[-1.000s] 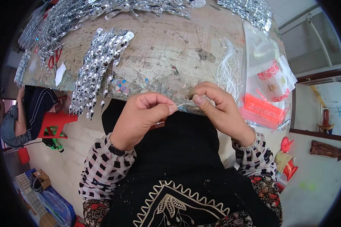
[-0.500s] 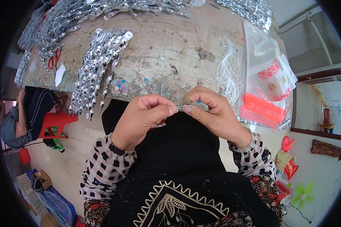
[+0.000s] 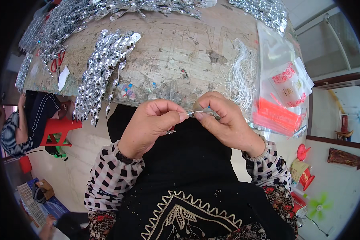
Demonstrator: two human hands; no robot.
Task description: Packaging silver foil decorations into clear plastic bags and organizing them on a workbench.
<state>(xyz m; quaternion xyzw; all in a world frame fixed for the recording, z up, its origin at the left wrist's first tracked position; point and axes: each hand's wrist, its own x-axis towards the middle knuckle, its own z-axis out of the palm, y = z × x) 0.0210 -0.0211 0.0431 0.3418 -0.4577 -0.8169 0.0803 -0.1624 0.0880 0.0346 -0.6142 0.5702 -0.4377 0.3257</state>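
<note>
My left hand (image 3: 152,124) and my right hand (image 3: 224,120) meet above my lap, just off the table's front edge. Thumb and forefinger of the left are pinched on a thin white string (image 3: 192,113). It runs to the right hand's fingertips, which are closed on its other part. Beneath my left palm a small shiny piece (image 3: 170,132) shows; most of it is hidden. On the table to the left lies a bundle of silver spiral strands (image 3: 102,72), its ends hanging over the edge. A heap of loose white strings (image 3: 242,76) lies beyond my right hand.
Red-handled scissors (image 3: 57,63) and a white paper scrap (image 3: 63,78) lie at the left. More silver strands (image 3: 76,20) cover the far side. Clear plastic bags (image 3: 274,44) and orange-red packets (image 3: 278,116) lie at the right. Another person (image 3: 16,130) is near a red stool (image 3: 60,130).
My hands stay almost in place; the right fingertips shift slightly along the string. At the lower left, another person's hand and dark clothing have come into view.
</note>
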